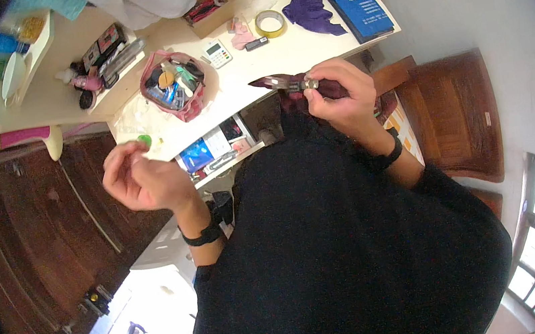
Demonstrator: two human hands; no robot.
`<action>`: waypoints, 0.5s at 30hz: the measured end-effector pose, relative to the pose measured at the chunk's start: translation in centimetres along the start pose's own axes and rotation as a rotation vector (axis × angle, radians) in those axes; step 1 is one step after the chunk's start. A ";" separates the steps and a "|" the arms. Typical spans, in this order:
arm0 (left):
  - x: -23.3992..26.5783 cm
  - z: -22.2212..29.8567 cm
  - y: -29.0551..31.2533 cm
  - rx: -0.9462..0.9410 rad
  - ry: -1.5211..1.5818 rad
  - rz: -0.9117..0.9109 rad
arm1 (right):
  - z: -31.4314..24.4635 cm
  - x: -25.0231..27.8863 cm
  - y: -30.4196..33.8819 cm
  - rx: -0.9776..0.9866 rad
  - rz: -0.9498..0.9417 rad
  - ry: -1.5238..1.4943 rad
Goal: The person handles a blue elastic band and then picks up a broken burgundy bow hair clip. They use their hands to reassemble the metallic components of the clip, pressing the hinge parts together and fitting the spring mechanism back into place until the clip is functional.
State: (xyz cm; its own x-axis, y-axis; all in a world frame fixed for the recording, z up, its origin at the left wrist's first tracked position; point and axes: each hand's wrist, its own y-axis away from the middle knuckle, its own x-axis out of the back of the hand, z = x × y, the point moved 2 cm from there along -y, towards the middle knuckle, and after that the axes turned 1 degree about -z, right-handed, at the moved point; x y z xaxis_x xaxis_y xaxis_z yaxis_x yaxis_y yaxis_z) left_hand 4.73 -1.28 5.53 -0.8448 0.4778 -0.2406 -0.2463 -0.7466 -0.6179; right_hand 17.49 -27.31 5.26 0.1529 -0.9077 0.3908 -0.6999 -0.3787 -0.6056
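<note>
My right hand (345, 92), raised over the desk's front edge, grips a glossy dark reddish-brown piece (270, 82). It has a pointed end toward the left and a metal-coloured part by my fingertips; I cannot make out its kind. Dark maroon strands or fabric hang below it. My left hand (147, 179) is lifted at the desk's front left, slightly blurred, its fingers loosely curled and apart with nothing visible in them. A small green round thing (144, 140) shows just beyond its fingertips; whether they touch is unclear. Near that hand, a drawer (253, 148) stands pulled out with packets inside.
On the white desk (236, 83) are a pink pouch (191, 113) full of small items, a white calculator-like device (217, 54), yellow tape (270, 23), a purple cloth (311, 12) and a blue folder (358, 6). A wooden chair (457, 115) stands right.
</note>
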 end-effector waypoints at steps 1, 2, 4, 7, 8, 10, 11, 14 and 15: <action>-0.3 0.0 0.3 0.058 -0.083 -0.028 | 0.0 -0.2 -0.2 0.014 0.022 -0.017; -1.4 0.7 0.9 0.170 -0.165 -0.084 | 0.1 -0.3 -0.3 0.025 0.010 -0.027; -1.8 0.2 2.5 0.443 -0.116 -0.391 | 0.3 -0.2 -0.4 -0.011 0.064 -0.061; -3.6 0.5 4.6 0.490 -0.128 -0.572 | -0.1 -0.5 -1.0 -0.030 0.005 -0.162; -4.2 0.5 4.8 0.484 -0.142 -0.618 | -0.2 -0.5 -1.3 -0.033 -0.027 -0.148; -5.0 0.6 5.1 0.474 -0.156 -0.658 | -0.5 -1.0 -1.2 -0.076 -0.016 -0.221; -5.4 0.8 5.1 0.380 -0.211 -0.686 | -0.6 -1.2 -1.3 -0.118 0.006 -0.291; -6.4 1.0 5.1 0.194 -0.289 -0.682 | -1.0 -1.4 -1.8 -0.104 -0.006 -0.342; -6.7 1.1 5.0 0.108 -0.311 -0.657 | -1.1 -1.4 -2.1 -0.091 -0.027 -0.364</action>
State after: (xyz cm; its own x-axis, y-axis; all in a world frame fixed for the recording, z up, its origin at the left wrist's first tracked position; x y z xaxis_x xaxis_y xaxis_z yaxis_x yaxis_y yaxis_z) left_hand 8.64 -8.75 4.84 -0.5983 0.7014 0.3873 -0.7803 -0.4003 -0.4805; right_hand 17.98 -25.08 6.72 0.3984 -0.9088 0.1237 -0.7489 -0.4002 -0.5282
